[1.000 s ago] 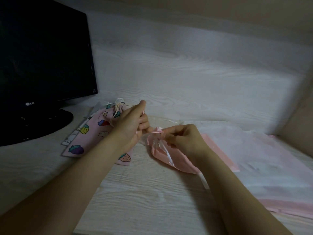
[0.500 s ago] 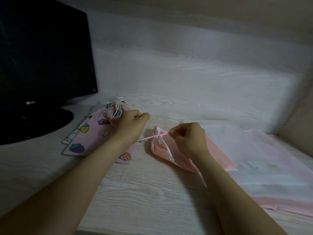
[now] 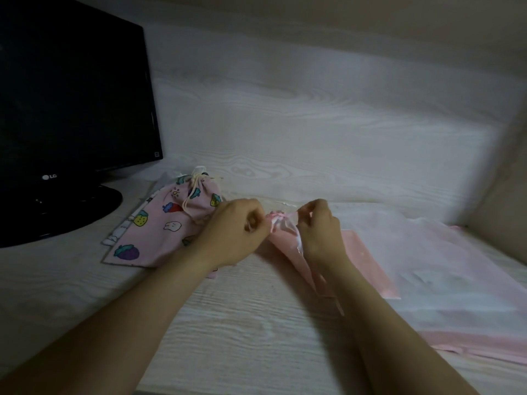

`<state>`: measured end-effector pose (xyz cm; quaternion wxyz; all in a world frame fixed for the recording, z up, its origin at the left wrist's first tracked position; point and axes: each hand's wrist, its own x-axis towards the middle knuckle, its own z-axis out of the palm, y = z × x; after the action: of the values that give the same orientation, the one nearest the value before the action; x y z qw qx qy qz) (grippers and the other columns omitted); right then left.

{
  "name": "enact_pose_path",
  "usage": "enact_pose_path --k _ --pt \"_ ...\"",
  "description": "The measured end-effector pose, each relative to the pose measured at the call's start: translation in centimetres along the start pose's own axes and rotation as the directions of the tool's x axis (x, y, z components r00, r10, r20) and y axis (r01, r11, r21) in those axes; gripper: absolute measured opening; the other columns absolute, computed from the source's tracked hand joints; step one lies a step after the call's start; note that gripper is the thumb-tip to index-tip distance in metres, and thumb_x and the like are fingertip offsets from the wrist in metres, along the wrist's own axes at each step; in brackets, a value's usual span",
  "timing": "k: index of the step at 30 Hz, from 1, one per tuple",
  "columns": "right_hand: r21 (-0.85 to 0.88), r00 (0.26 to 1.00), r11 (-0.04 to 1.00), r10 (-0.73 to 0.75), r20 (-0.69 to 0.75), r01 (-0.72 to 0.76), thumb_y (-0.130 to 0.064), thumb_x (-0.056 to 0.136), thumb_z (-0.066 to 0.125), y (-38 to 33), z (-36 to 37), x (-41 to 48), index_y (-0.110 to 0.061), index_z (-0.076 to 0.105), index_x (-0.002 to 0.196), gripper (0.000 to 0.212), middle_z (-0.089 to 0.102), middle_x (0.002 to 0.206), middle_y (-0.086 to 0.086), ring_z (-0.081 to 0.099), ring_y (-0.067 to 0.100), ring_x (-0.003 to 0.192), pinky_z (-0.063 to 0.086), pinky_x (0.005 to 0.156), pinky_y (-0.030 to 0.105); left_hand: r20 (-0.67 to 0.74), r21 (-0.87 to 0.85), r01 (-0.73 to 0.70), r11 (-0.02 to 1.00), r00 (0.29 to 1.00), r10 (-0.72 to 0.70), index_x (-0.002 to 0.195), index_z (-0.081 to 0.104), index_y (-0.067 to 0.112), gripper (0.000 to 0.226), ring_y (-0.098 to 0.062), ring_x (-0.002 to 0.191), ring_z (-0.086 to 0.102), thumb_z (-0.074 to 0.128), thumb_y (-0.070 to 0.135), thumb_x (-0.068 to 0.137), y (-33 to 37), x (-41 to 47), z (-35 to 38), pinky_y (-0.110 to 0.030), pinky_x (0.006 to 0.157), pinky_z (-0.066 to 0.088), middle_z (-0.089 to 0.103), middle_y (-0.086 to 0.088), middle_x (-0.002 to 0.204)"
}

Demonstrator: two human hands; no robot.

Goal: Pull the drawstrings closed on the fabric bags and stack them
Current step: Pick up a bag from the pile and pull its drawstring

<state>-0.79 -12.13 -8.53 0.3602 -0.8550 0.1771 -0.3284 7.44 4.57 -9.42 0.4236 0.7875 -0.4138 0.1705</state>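
Observation:
A plain pink drawstring bag (image 3: 362, 258) lies on the pale wooden desk (image 3: 242, 323) in the middle. Its gathered mouth (image 3: 281, 220) sits between my two hands. My left hand (image 3: 233, 232) pinches the left side of the mouth and its string. My right hand (image 3: 319, 229) pinches the right side, with a white ribbon (image 3: 299, 246) hanging below its fingers. To the left lies a pink fruit-print bag (image 3: 168, 223), its mouth drawn shut and tied with a cream cord (image 3: 195, 181); it rests on other flat bags whose edges show at its left.
A black monitor (image 3: 71, 95) on a round stand (image 3: 57, 209) fills the left. Large pale pink and white sheer bags (image 3: 445, 280) lie flat at the right. A wooden back panel (image 3: 313, 124) rises behind, and a side wall (image 3: 502, 181) closes the right.
My hands had pulled apart with a pink string taut between them; now they have come back together at the pink bag's mouth, which is gathered tighter.

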Motion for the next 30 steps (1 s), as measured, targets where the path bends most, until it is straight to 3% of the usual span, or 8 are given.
enact_pose_path --k 3,7,11,14,19,21,25,30 --pt "0.411 0.978 0.888 0.196 0.072 -0.208 -0.018 0.104 0.040 -1.1 -0.6 0.3 -0.009 0.052 0.098 0.016 0.068 0.088 0.016 0.069 0.034 0.078 0.058 0.064 0.038 0.016 0.037 0.018 0.999 1.000 -0.018 0.083 0.071 0.014 0.038 -0.011 0.077 0.062 0.053 0.042 0.102 -0.3 0.3 0.0 -0.032 0.071 0.050 0.066 0.002 0.082" --pt "0.651 0.962 0.717 0.104 0.251 -0.248 -0.024 0.106 0.052 -2.4 -1.8 -0.1 -0.008 0.055 0.111 0.016 0.074 0.094 0.015 0.071 0.028 0.081 0.060 0.067 0.037 0.025 -0.105 0.123 0.987 0.992 -0.121 0.102 0.067 0.020 0.019 -0.002 0.090 0.066 0.056 0.034 0.107 0.0 0.5 -0.7 -0.013 0.076 0.047 0.069 0.007 0.099" --pt "0.565 0.960 0.818 -0.060 0.273 -0.109 -0.006 0.084 0.083 -2.3 -1.5 -0.7 -0.014 0.055 0.125 0.051 0.076 0.109 0.005 0.075 0.016 0.095 0.061 0.081 0.030 0.010 -0.207 0.150 0.967 0.989 -0.151 0.116 0.048 0.023 0.036 -0.009 0.105 0.067 0.065 0.050 0.100 -0.4 0.6 -0.4 -0.033 0.090 0.061 0.061 0.002 0.120" --pt "0.448 0.982 0.892 -0.127 0.142 0.051 0.004 0.085 0.075 -2.1 -1.1 -0.4 -0.012 0.061 0.118 0.039 0.076 0.103 0.001 0.075 0.013 0.091 0.061 0.079 0.030 -0.031 -0.211 0.126 0.969 0.990 -0.136 0.129 0.033 0.028 0.063 -0.015 0.121 0.060 0.076 0.053 0.090 -0.9 0.5 0.0 -0.040 0.103 0.056 0.050 0.003 0.135" --pt "0.102 0.909 0.904 -0.408 -0.089 0.416 -0.011 0.072 0.058 -3.2 -1.7 -0.8 -0.029 0.075 0.104 0.040 0.075 0.090 -0.017 0.069 0.004 0.085 0.055 0.078 0.029 -0.092 -0.154 0.063 0.986 0.993 -0.078 0.161 0.020 0.027 0.105 -0.002 0.130 0.043 0.088 0.027 0.081 -1.3 0.4 -0.3 -0.015 0.111 0.036 0.035 0.005 0.146" --pt "0.081 0.871 0.873 -0.466 -0.157 0.481 -0.015 0.073 0.057 -3.6 -1.8 -1.3 -0.032 0.074 0.108 0.043 0.072 0.092 -0.022 0.067 0.011 0.088 0.055 0.082 0.038 -0.120 -0.103 0.035 0.994 0.992 -0.047 0.152 0.035 0.025 0.087 0.010 0.121 0.041 0.084 0.012 0.082 -0.9 0.3 -0.4 -0.009 0.106 0.035 0.038 0.005 0.141" --pt "0.146 0.814 0.817 -0.504 -0.288 0.557 -0.010 0.076 0.054 -4.5 -2.2 -1.5 -0.026 0.065 0.119 0.047 0.068 0.104 -0.016 0.065 0.019 0.098 0.052 0.086 0.049 -0.204 -0.274 0.111 0.955 0.964 -0.170 0.124 0.049 0.020 0.036 -0.009 0.100 0.060 0.069 0.022 0.093 0.0 0.7 -0.6 -0.034 0.086 0.049 0.061 0.003 0.115" --pt "0.108 0.730 0.790 -0.493 -0.473 0.603 -0.018 0.094 0.069 -6.3 -3.3 -1.3 -0.022 0.047 0.131 0.043 0.064 0.117 -0.001 0.065 0.021 0.105 0.052 0.087 0.050 -0.333 -0.287 0.072 0.955 0.928 -0.170 0.112 0.049 0.014 0.012 0.003 0.072 0.057 0.059 0.015 0.106 3.0 1.8 -2.5 -0.023 0.064 0.044 0.060 0.009 0.086"
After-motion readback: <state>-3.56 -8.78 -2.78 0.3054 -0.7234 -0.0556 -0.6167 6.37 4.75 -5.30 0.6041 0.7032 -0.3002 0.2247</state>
